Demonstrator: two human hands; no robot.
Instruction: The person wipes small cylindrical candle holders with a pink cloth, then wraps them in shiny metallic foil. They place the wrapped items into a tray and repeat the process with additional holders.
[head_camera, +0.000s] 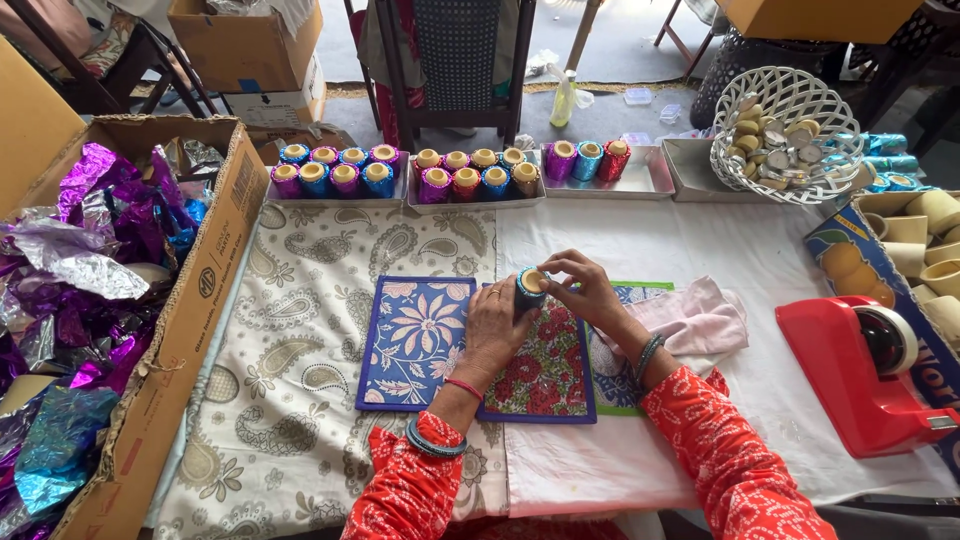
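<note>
My left hand (494, 328) and my right hand (580, 288) together hold a small round cup (530, 287) wrapped in blue foil, with a pale filling showing at its top. They hold it just above a red floral mat (545, 372), which lies next to a blue floral mat (415, 340). Both wrists wear bangles, and the sleeves are red and patterned. At the table's far side stand three trays (650, 185) with several foil-wrapped cups (465, 175) in purple, blue, orange and pink.
A cardboard box (205, 290) of crumpled purple and blue foil stands at the left. A white basket (790, 135) of small rounds sits back right. A red tape dispenser (865, 375) is at the right, beside a box of plain cups (920, 240). A pink cloth (695, 318) lies near my right hand.
</note>
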